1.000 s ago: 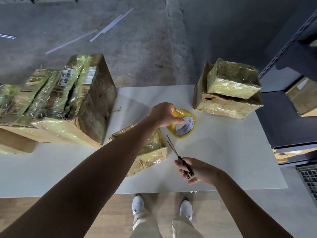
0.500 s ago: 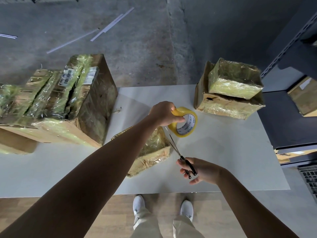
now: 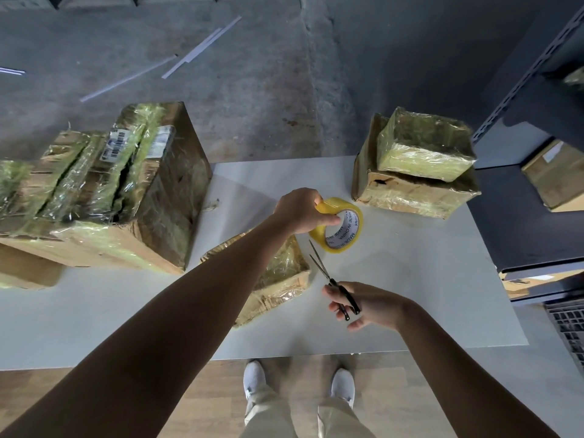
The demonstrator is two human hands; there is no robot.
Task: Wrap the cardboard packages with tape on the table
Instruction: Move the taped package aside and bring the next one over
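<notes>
A small tape-wrapped cardboard package point(image 3: 281, 281) lies on the white table point(image 3: 426, 279), partly under my left forearm. My left hand point(image 3: 300, 211) grips a yellow tape roll point(image 3: 343, 230) held just above and right of that package. My right hand point(image 3: 368, 305) holds black-handled scissors point(image 3: 331, 278) by the handles. Their blades are slightly parted and point up toward the roll, just right of the package's edge. Any tape strip between roll and package is not visible.
Big taped boxes point(image 3: 104, 191) fill the table's left side. Two stacked wrapped packages point(image 3: 417, 165) stand at the back right corner. Dark metal shelving point(image 3: 537, 184) holding boxes flanks the right. My white shoes point(image 3: 256, 379) are below the table's front edge.
The scissors' blades have come closer to the tape roll. My left hand has tilted the roll slightly.
</notes>
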